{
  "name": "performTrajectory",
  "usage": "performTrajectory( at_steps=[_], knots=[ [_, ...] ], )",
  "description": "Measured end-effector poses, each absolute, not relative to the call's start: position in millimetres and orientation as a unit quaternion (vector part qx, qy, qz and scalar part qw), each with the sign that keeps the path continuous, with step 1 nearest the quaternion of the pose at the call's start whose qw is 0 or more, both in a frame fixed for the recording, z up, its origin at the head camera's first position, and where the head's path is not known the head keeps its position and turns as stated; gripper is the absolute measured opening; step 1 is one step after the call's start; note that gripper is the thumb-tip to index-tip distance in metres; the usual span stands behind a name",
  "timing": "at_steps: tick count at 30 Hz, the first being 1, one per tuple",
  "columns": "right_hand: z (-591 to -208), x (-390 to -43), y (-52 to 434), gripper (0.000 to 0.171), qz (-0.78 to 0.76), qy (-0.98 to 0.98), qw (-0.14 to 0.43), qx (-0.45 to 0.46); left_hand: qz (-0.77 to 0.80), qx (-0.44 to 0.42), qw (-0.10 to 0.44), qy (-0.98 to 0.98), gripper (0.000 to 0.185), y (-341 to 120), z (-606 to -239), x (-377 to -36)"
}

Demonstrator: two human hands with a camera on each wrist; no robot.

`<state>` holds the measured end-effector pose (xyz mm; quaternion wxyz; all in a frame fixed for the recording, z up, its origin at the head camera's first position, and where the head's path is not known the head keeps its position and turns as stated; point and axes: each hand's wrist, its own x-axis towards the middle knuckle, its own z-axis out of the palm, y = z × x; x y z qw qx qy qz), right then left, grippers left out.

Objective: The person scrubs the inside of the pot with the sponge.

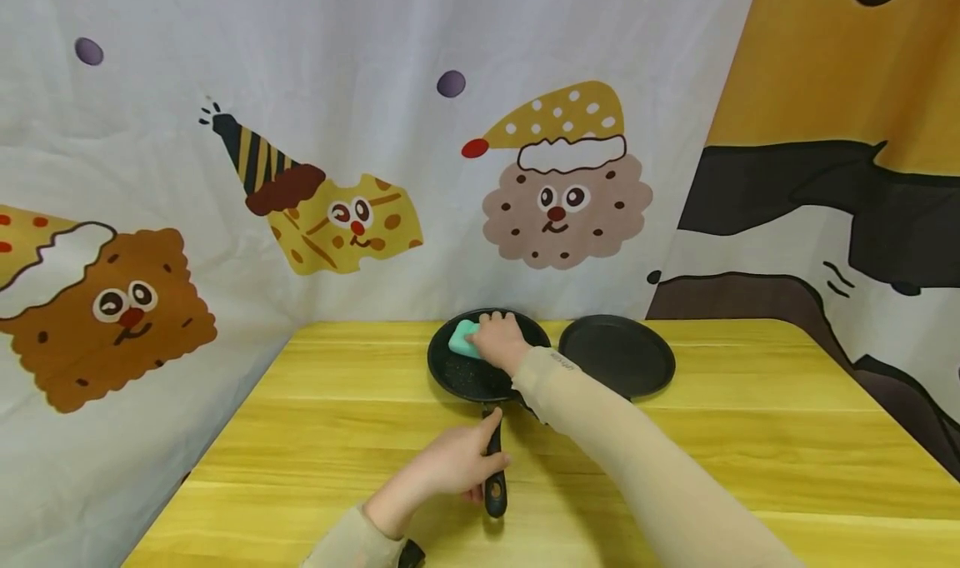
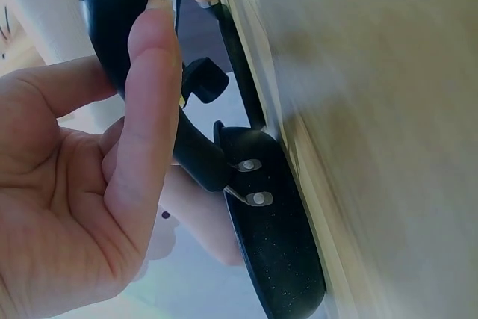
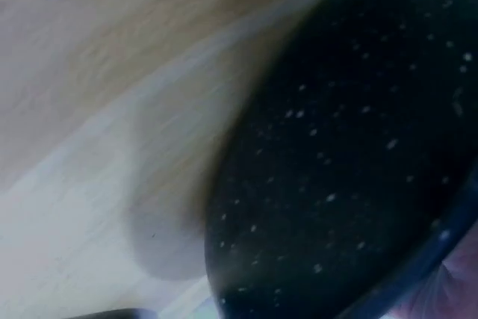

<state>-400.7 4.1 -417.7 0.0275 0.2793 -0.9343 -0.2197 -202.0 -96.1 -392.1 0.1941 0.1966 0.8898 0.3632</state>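
Left hand (image 1: 457, 464) curled round the black handle (image 1: 494, 476) of the speckled frying pan (image 1: 465, 376) on the yellow bench (image 1: 315, 435); right hand (image 1: 498, 339) pressed on a teal sponge (image 1: 462, 337) inside the pan. Possible slip of the pan toward the dark lid (image 1: 617, 356) just beside it under hard scrubbing with a loose grip. Small print on the right sleeve (image 1: 600, 418), too small to read.
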Motion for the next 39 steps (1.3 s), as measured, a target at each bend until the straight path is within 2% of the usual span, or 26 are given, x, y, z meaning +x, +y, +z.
performTrajectory(
  at_steps=[9, 21, 36, 39],
  knots=[
    [-408.9, -404.4, 17.4, 0.041, -0.266, -0.926, 0.044, 0.265, 0.357, 0.193, 0.183, 0.895, 0.071, -94.1, -392.7, -203.6],
    [-408.6, -412.2, 44.1, 0.026, -0.268, -0.920, 0.053, 0.280, 0.360, 0.196, 0.186, 0.893, 0.071, -93.7, -392.8, -198.8],
    [-385.5, -400.1, 54.1, 0.034, -0.283, -0.930, -0.026, 0.233, 0.366, 0.193, 0.183, 0.892, 0.068, -92.4, -394.9, -199.4],
    [-381.8, -398.1, 53.1, 0.030, -0.275, -0.936, -0.046, 0.217, 0.365, 0.192, 0.185, 0.892, 0.068, -92.5, -394.9, -199.5]
  ],
)
